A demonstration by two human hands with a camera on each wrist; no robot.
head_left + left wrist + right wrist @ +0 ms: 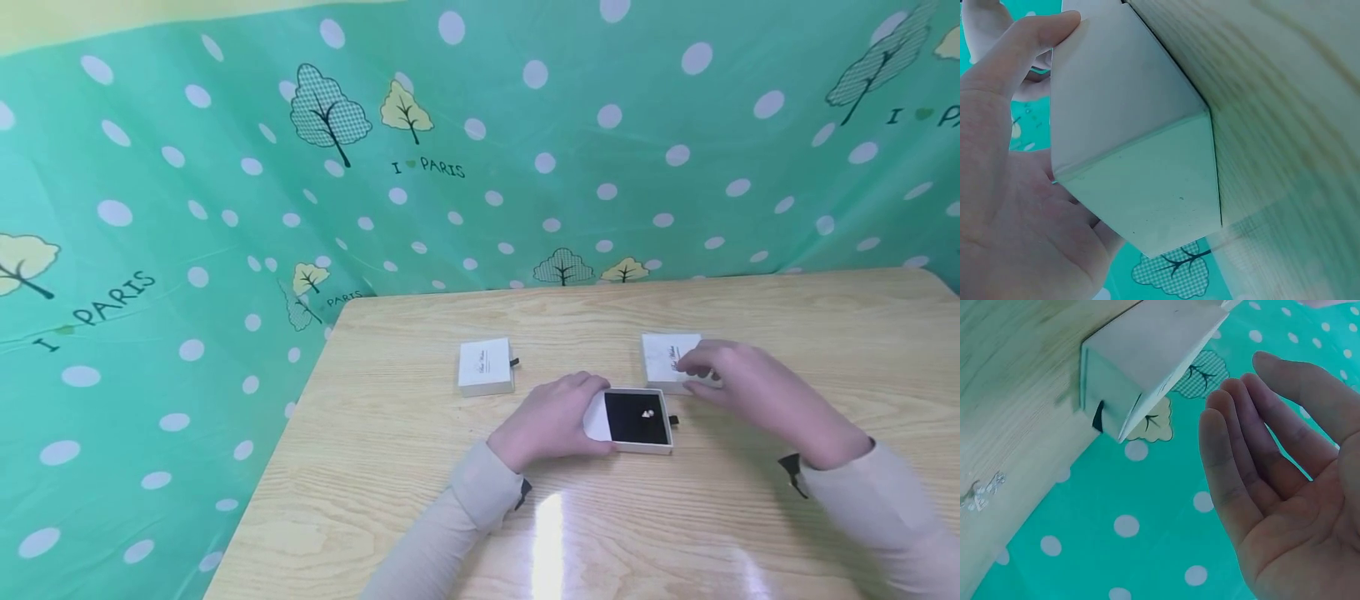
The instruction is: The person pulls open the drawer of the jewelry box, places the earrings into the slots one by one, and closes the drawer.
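My left hand [558, 417] grips the white sleeve [1129, 125] of a small jewelry box from its left end, thumb along the near side. The box's drawer [637, 448] sticks out to the right, showing a black insert [626, 421] with a small shiny piece of jewelry [647, 413] on it and a black pull tab [673, 420]. Over a closed white box [663, 360] at the back right hovers my right hand [738, 379], fingers loosely bent. In the right wrist view nothing lies between the fingers [1216, 450] and thumb.
Another closed white box [486, 367] with a black tab lies further left on the wooden table [390, 433]. A small glittering object [988, 490] lies on the table in the right wrist view. A green dotted curtain [480, 167] hangs behind the table.
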